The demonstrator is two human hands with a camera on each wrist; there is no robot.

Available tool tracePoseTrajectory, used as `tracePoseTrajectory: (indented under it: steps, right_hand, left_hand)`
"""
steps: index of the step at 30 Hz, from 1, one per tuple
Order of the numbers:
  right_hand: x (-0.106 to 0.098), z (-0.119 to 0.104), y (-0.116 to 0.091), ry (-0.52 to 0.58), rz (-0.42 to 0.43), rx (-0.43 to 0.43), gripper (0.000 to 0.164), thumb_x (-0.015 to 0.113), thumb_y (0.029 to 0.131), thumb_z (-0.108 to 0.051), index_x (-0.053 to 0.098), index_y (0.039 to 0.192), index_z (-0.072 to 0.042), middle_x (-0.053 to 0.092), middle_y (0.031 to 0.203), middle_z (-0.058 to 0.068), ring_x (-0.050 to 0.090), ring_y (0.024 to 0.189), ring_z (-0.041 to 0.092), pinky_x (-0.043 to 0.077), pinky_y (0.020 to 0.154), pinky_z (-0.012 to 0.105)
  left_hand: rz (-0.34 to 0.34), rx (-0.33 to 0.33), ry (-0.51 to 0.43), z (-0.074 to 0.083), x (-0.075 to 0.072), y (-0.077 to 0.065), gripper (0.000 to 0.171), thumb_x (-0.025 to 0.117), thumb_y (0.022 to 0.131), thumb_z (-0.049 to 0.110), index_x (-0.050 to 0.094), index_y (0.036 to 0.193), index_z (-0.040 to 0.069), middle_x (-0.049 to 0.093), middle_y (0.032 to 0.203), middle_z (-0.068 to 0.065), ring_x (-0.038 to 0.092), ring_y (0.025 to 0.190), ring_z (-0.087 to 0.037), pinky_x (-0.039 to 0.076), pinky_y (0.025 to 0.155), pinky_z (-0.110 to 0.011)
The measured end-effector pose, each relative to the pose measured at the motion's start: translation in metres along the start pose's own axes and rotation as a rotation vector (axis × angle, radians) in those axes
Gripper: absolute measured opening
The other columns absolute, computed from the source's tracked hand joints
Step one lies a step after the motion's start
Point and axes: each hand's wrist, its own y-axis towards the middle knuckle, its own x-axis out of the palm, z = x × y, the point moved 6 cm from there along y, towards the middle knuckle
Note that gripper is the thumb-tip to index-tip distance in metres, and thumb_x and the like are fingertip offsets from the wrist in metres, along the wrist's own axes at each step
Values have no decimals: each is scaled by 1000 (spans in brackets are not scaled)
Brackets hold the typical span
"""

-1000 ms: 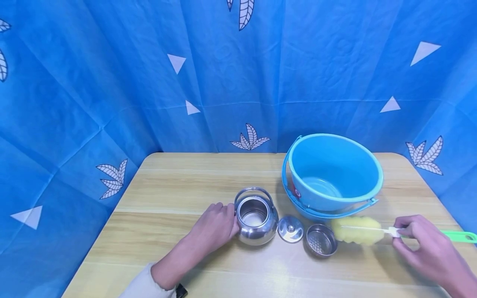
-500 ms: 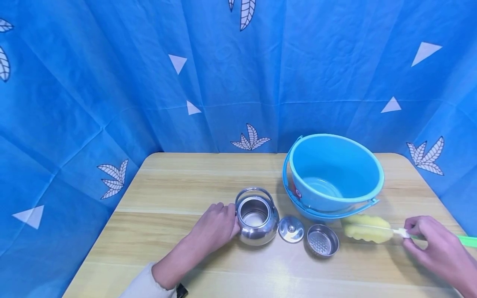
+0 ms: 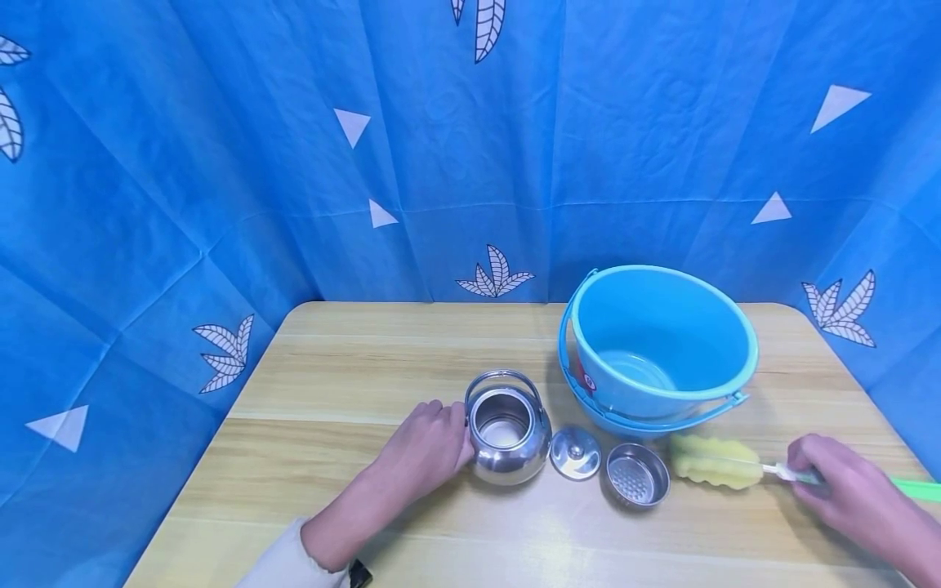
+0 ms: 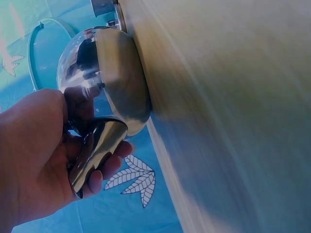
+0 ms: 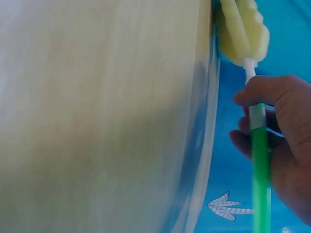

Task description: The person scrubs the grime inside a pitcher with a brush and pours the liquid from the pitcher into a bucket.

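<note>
A shiny steel kettle [image 3: 507, 463] stands upright and uncovered on the table. At its left side my left hand [image 3: 425, 447] grips the spout. In the left wrist view my fingers curl round that spout [image 4: 99, 150]. To the right, my right hand [image 3: 845, 488] holds a sponge brush [image 3: 716, 463] by its green handle [image 5: 261, 165]. The brush has a fluffy yellow head, which points left, close to the bucket's base. Between kettle and brush lie the kettle lid [image 3: 576, 453] and a round steel strainer [image 3: 635, 476].
A blue bucket [image 3: 665, 402] stands behind the strainer and brush, its handle hanging down in front. The wooden table [image 3: 331, 359] ends at a blue patterned curtain [image 3: 441, 163] at the back and sides.
The right hand has drawn the brush to the right, away from the strainer, and its fingers have shifted on the handle. The left hand and kettle stay in place.
</note>
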Motion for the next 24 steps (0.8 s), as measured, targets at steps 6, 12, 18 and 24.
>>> tracePoseTrajectory:
  steps: [6, 12, 18, 24]
  right_hand:
    - [8, -1, -5, -76, -135, 45, 32, 69, 86, -56, 55, 79, -28, 58, 78, -19, 45, 73, -12, 40, 61, 10]
    - [14, 1, -7, -133, -315, 197, 42, 95, 60, -12, 60, 80, -27, 59, 78, -22, 43, 71, -15, 48, 58, 22]
    - [18, 7, -8, -104, -421, 273, 33, 92, 68, -15, 64, 82, -23, 65, 80, -17, 49, 72, -14, 51, 61, 23]
    - [20, 8, -7, -104, -479, 298, 28, 91, 71, -17, 68, 85, -21, 66, 82, -14, 52, 72, -11, 52, 63, 25]
  left_hand:
    - [4, 4, 7, 1, 0, 0, 28, 59, 99, 32, 55, 79, 12, 39, 60, 7, 30, 56, -10, 34, 56, -22]
    - [-3, 1, 4, 0, 0, 0, 28, 59, 99, 32, 55, 80, 12, 40, 61, 7, 31, 57, -10, 35, 56, -23]
    - [6, 3, -5, 0, -1, 1, 27, 60, 98, 31, 55, 79, 12, 39, 61, 7, 30, 57, -10, 34, 56, -23]
    - [8, 6, 2, 0, -1, 0, 27, 60, 98, 31, 55, 80, 12, 38, 61, 7, 29, 57, -10, 34, 56, -22]
